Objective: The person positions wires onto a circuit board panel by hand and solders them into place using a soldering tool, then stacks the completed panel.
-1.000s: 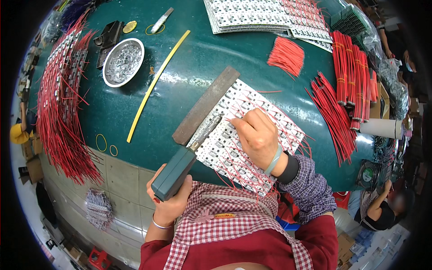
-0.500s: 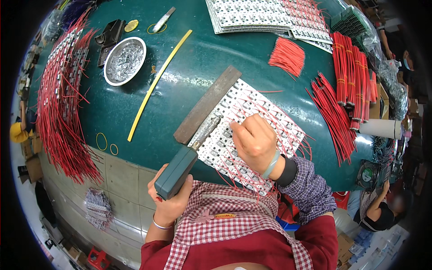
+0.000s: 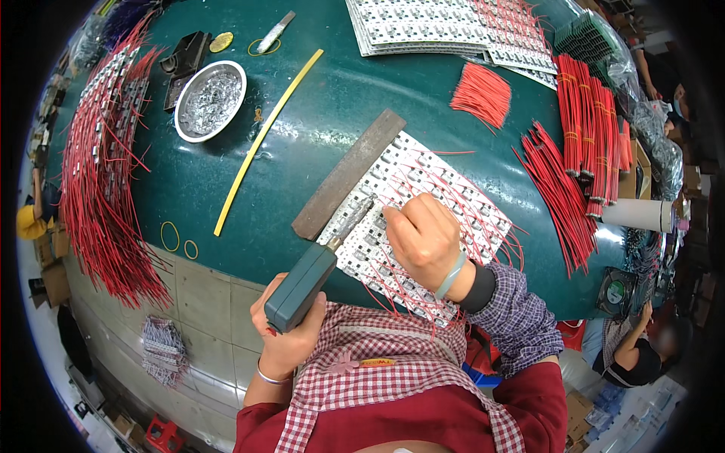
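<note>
My left hand (image 3: 296, 336) is wrapped round the dark green handle of a soldering gun (image 3: 302, 285). Its metal shaft slants up and right over a white circuit board panel (image 3: 361, 255), and the tip is close to my right fingertips. My right hand (image 3: 427, 240) is closed in a pinch just above the panel; whatever is between its fingers is hidden. Rows of small components cover the panel, and thin red wires (image 3: 472, 208) stick out over its right and lower parts. Along the panel's upper-left edge lies a flat grey-brown bar (image 3: 349, 175).
A metal bowl of silvery scraps (image 3: 242, 89) and a yellow strip (image 3: 264, 140) lie left of the panel. Wired boards (image 3: 106, 151) hang over the table's left edge. Right are red wire bundles (image 3: 581, 121); stacked panels (image 3: 415, 30) lie at the far side.
The soldering gun has shifted slightly right and up over the panel with my left hand. My right hand has moved a little left. The panel and bar look unmoved.
</note>
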{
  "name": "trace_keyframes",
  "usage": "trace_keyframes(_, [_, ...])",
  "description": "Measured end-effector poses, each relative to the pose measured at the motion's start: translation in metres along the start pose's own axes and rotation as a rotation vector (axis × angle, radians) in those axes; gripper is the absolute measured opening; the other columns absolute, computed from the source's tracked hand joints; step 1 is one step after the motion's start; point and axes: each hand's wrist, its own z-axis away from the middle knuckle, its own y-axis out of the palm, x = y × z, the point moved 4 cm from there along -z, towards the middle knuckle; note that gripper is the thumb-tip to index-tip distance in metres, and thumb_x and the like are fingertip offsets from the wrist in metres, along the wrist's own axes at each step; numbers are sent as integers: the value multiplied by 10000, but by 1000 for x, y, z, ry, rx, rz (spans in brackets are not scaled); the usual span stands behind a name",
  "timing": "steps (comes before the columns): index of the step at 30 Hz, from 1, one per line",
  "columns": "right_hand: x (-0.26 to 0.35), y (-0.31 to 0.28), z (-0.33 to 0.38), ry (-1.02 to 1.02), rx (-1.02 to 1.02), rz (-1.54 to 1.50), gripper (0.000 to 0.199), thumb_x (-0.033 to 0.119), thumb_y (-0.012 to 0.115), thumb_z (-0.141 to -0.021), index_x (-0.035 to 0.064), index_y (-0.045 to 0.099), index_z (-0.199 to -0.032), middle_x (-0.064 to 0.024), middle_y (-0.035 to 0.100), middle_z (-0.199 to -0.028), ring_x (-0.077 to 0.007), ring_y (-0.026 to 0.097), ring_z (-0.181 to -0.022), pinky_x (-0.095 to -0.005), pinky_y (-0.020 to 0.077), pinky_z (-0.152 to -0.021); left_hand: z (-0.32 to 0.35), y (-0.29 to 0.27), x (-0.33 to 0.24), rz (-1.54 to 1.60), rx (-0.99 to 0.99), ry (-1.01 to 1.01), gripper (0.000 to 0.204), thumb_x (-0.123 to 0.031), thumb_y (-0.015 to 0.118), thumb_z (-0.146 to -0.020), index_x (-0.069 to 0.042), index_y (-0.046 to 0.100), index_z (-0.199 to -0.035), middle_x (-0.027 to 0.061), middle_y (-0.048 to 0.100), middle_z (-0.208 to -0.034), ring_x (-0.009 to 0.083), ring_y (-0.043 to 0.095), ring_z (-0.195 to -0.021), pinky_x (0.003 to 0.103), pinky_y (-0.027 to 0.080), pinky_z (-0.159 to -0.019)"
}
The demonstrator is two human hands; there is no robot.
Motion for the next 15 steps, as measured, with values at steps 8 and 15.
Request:
trace_keyframes(8, [1,1,2,29,34,-21,182,-50,744,-708,3,658,-859,-82,485,-699,-253,540,-644,-380,442,-558,-3,0,-5,-57,38,49,157,82,725,-725,46,679,-871,117,658,-822,213,654,-665,307,503,-601])
trace_keyframes(15, [0,2,3,46,30,-42,179,-51,739,-717,2,652,-865,-87,488,-708,-258,543,-654,-380,445,-565,-5,-1,-7,-67,45,59,152,62,736,-727,38,678,-866,114,651,-806,212,641,-641,305,495,-588])
